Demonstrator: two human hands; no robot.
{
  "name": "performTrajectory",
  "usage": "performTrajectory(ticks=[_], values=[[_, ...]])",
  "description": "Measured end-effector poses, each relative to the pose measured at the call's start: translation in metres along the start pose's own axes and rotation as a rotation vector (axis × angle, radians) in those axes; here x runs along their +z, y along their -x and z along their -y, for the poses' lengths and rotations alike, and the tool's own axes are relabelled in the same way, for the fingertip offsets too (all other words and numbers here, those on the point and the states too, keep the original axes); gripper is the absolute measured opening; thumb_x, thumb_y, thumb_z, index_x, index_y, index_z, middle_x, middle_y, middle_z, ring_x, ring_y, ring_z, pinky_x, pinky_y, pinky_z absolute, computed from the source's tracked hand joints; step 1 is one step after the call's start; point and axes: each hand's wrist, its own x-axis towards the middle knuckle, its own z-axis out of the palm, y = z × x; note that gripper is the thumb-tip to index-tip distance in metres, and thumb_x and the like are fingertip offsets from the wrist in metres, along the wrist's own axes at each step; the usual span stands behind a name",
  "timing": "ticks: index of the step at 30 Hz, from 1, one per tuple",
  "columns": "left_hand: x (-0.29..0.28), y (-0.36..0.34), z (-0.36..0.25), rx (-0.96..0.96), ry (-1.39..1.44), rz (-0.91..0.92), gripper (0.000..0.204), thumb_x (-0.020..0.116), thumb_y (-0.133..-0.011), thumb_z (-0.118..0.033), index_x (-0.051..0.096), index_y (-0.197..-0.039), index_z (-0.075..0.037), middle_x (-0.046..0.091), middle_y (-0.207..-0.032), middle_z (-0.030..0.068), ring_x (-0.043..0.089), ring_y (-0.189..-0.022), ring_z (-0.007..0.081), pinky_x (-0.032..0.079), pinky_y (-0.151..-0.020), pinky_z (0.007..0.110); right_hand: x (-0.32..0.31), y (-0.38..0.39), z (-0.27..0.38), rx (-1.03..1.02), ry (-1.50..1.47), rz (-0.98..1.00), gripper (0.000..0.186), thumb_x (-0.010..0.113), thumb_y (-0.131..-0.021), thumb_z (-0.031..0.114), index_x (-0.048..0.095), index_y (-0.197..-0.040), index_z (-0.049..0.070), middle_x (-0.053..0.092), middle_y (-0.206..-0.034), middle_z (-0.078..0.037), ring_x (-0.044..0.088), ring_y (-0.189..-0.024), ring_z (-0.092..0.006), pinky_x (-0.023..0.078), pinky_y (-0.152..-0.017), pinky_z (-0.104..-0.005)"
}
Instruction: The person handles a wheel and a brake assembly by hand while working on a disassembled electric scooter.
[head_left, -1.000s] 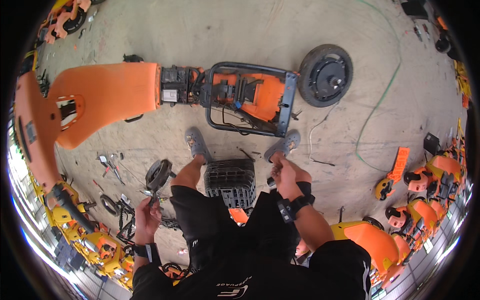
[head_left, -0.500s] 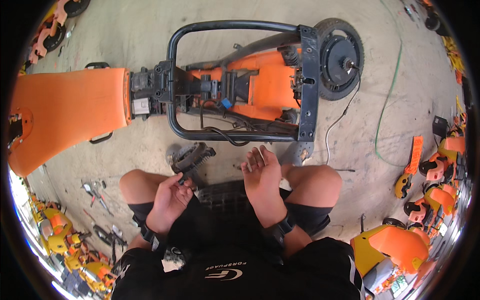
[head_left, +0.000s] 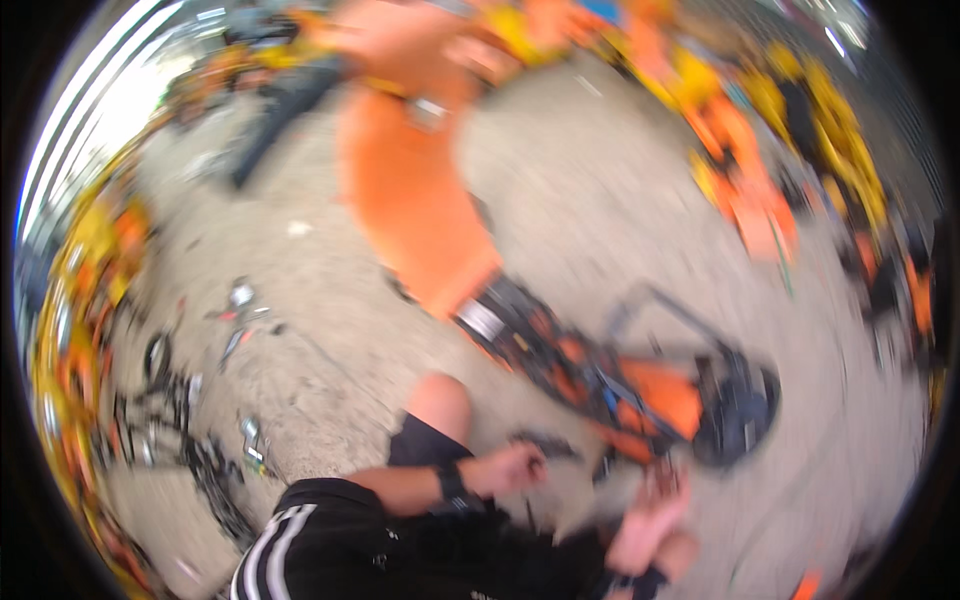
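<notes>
The stripped scooter (head_left: 520,325) is laid out across the floor, its orange shell (head_left: 410,200) pointed away and its rear end, with the black wheel (head_left: 738,418), set close to the right hand (head_left: 655,510). The left hand (head_left: 508,470) is seen half-curled, just beside a dark part (head_left: 550,443) — whether that part is grasped cannot be told through the blur. The right hand is raised near the wheel and the orange tray (head_left: 662,397), fingers partly bent; nothing can be made out in it, and neither contact nor release can be confirmed.

Handling around the rear end is judged to be the step in hand, with no fastening or loosening visible. For any next move there, a settled grip by the left hand and a clear approach by the right — kept off the wheel — would be called for. Loose tools (head_left: 240,300) are left well apart, on the left.
</notes>
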Motion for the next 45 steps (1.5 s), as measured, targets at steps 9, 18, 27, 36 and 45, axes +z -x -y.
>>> performTrajectory(ticks=[9, 18, 27, 36, 45], values=[[0.007, -0.013, 0.019, -0.105, -0.084, -0.106, 0.011, 0.049, -0.089, -0.018, 0.045, -0.096, -0.009, 0.05, -0.07, 0.0038, 0.055, -0.064, 0.0162, 0.055, -0.071, 0.035, 0.093, 0.08, 0.033, -0.448, 0.81, 0.67, 0.025, 0.054, -0.091, 0.017, 0.061, -0.103, -0.004, 0.064, -0.095, -0.012, 0.058, -0.086, -0.0226, 0.046, -0.078, -0.0328], [0.005, -0.027, 0.03, -0.104, -0.152, -0.102, 0.011, 0.048, -0.089, -0.02, 0.045, -0.095, -0.011, 0.052, -0.065, 0.0021, 0.055, -0.06, 0.0147, 0.056, -0.067, 0.034, 0.066, -0.003, -0.002, -0.568, 1.092, 0.758, 0.019, 0.054, -0.092, 0.013, 0.063, -0.099, -0.002, 0.064, -0.092, -0.009, 0.06, -0.084, -0.0169, 0.048, -0.076, -0.0289], [-0.019, -0.075, 0.039, -0.162, -0.189, -0.116, 0.012, 0.049, -0.09, -0.02, 0.047, -0.093, -0.009, 0.052, -0.066, 0.0013, 0.055, -0.059, 0.0137, 0.056, -0.067, 0.033, 0.059, -0.015, -0.005, -0.617, 0.97, 0.82, 0.014, 0.052, -0.09, 0.008, 0.062, -0.092, -0.003, 0.063, -0.086, -0.007, 0.059, -0.08, -0.017, 0.048, -0.075, -0.029], [-0.012, -0.06, 0.036, -0.164, -0.194, -0.118, 0.011, 0.05, -0.09, -0.019, 0.046, -0.094, -0.01, 0.053, -0.068, 0.002, 0.055, -0.06, 0.0139, 0.056, -0.067, 0.033, 0.069, 0.005, -0.003, -0.571, 1.085, 0.79, 0.018, 0.057, -0.09, 0.011, 0.063, -0.1, -0.002, 0.065, -0.091, -0.01, 0.06, -0.083, -0.0172, 0.048, -0.076, -0.0296], [0.015, -0.023, 0.025, -0.191, -0.171, -0.104, 0.014, 0.049, -0.091, -0.019, 0.044, -0.098, -0.008, 0.052, -0.071, 0.0036, 0.055, -0.061, 0.0139, 0.056, -0.068, 0.033, 0.061, -0.009, -0.011, -0.532, 1.062, 0.834, 0.02, 0.057, -0.09, 0.013, 0.063, -0.104, -0.001, 0.065, -0.09, -0.008, 0.061, -0.078, -0.0149, 0.048, -0.072, -0.0273]])
